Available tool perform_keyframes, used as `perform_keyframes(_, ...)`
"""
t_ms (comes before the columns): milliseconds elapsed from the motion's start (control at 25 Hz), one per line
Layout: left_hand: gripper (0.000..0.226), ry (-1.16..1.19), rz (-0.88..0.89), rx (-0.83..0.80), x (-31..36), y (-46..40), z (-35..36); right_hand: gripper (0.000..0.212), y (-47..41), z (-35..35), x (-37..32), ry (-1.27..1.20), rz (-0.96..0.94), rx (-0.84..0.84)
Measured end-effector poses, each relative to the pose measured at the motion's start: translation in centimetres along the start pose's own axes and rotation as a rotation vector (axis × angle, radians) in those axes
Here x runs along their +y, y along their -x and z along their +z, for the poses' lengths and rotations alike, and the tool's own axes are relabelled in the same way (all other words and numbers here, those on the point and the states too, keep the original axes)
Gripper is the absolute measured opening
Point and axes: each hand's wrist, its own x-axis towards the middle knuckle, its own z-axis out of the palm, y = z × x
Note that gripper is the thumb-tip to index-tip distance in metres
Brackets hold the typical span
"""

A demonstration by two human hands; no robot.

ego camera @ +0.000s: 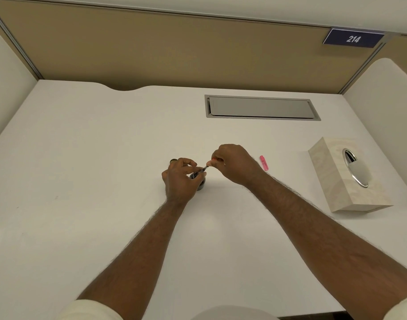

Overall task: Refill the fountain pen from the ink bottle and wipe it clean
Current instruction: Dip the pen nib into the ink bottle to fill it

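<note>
A small dark ink bottle (199, 181) stands open in the middle of the white desk (94, 158). My left hand (180, 179) curls around the bottle, and its fingertips touch the pen's front end. My right hand (236, 163) pinches the pink fountain pen (209, 165), which slants down to the left with its dark tip at the bottle's mouth. The nib itself is hidden by my fingers. The bottle's round cap (173, 161) lies just behind my left hand. A pink pen cap (264, 162) lies on the desk to the right of my right hand.
A pale tissue box (341, 181) with an oval metal opening sits at the right. A grey cable hatch (261, 107) is set into the desk at the back. Partition walls close in the desk on three sides.
</note>
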Motion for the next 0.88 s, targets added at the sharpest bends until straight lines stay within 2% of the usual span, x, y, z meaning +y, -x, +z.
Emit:
perform_keyframes(160,0.007,0.004,-0.005,0.006,0.07,-0.01,-0.01,0.017,0.02,-0.08,0.16,-0.021,-0.049,0.006)
perform_keyframes(360,0.008,-0.002,0.001,0.007,0.16,-0.01,0.06,0.025,-0.28,-0.01,0.23,0.042,-0.016,-0.010)
perform_keyframes(600,0.008,-0.005,-0.011,0.010,0.18,0.07,0.07,0.017,0.02,-0.19,0.47,-0.017,-0.057,0.012)
perform_keyframes(760,0.009,-0.005,-0.002,0.019,0.31,0.16,0.11,0.029,-0.16,-0.04,0.25,0.032,-0.014,-0.007)
perform_keyframes(880,0.008,-0.002,0.000,0.028,0.51,0.12,0.16,0.028,0.26,0.00,0.54,-0.031,-0.014,0.029)
